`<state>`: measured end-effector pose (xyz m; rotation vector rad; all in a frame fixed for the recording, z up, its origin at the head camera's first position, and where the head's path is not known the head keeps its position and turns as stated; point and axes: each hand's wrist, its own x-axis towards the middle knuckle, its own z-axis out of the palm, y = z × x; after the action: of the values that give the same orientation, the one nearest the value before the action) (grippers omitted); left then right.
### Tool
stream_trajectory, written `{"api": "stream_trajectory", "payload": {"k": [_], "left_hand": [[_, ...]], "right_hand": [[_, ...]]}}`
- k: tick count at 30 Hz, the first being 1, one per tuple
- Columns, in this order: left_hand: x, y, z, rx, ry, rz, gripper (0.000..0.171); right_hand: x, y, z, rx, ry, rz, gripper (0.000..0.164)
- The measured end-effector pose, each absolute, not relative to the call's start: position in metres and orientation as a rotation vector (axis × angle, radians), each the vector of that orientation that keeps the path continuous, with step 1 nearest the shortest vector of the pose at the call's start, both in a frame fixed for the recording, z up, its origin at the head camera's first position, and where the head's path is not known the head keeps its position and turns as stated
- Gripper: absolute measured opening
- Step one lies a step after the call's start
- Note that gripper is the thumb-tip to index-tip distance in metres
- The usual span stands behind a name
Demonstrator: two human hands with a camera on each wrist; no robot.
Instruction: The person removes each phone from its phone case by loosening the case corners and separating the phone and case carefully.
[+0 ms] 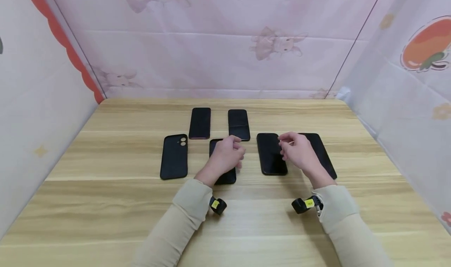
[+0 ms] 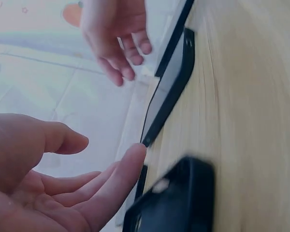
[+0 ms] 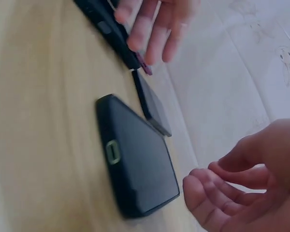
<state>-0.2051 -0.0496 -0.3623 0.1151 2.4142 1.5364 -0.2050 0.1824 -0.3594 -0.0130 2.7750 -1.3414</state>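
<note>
Over a black phone case [image 1: 227, 177] hovers my left hand [image 1: 225, 155], its fingers loosely bent and nothing between them. The left wrist view shows that case's raised wall and a light camera cutout [image 2: 160, 185]. My right hand [image 1: 299, 151] is at the right edge of a phone in a black case [image 1: 271, 155]; its thumb and fingertips are close together with nothing visible in them. That cased phone lies screen up, its port opening [image 3: 113, 152] facing the right wrist camera. Partly hidden behind the right hand and forearm lies another dark, flat phone-shaped item [image 1: 322, 153].
Left of the left hand lies a second black phone case [image 1: 174, 157], with round camera cutouts. Two dark phones, one at the back left [image 1: 199, 123] and one beside it [image 1: 239, 123], lie farther back on the wooden table [image 1: 123, 212]. Printed cloth walls [image 1: 197, 63] stand around the table.
</note>
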Motion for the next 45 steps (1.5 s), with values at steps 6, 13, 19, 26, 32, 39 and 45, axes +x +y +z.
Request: {"api": "stream_trajectory", "payload": {"k": [6, 13, 19, 26, 32, 39, 45], "left_hand": [[-0.205, -0.031, -0.369, 0.147, 2.379, 1.517, 0.049], [-0.203, -0.014, -0.374, 0.146, 2.342, 1.512, 0.053], [-0.203, -0.006, -0.375, 0.133, 2.305, 1.555, 0.054], [-0.202, -0.003, -0.376, 0.141, 2.294, 1.584, 0.054], [-0.201, -0.002, -0.375, 0.141, 2.339, 1.585, 0.054], [-0.202, -0.001, -0.376, 0.087, 2.175, 1.763, 0.051], [-0.204, 0.001, -0.377, 0.067, 1.945, 1.926, 0.056]], "right_hand": [[-0.197, 0.184, -0.374, -0.055, 2.955, -1.042, 0.028], [-0.195, 0.183, -0.384, -0.101, 3.013, -0.944, 0.032], [-0.193, 0.183, -0.388, -0.154, 3.076, -0.925, 0.037], [-0.192, 0.181, -0.386, -0.200, 3.108, -0.839, 0.040], [-0.193, 0.180, -0.387, -0.182, 3.096, -0.810, 0.044], [-0.194, 0.180, -0.388, -0.173, 3.087, -0.800, 0.045], [-0.193, 0.180, -0.386, -0.180, 3.061, -0.801, 0.045]]}}
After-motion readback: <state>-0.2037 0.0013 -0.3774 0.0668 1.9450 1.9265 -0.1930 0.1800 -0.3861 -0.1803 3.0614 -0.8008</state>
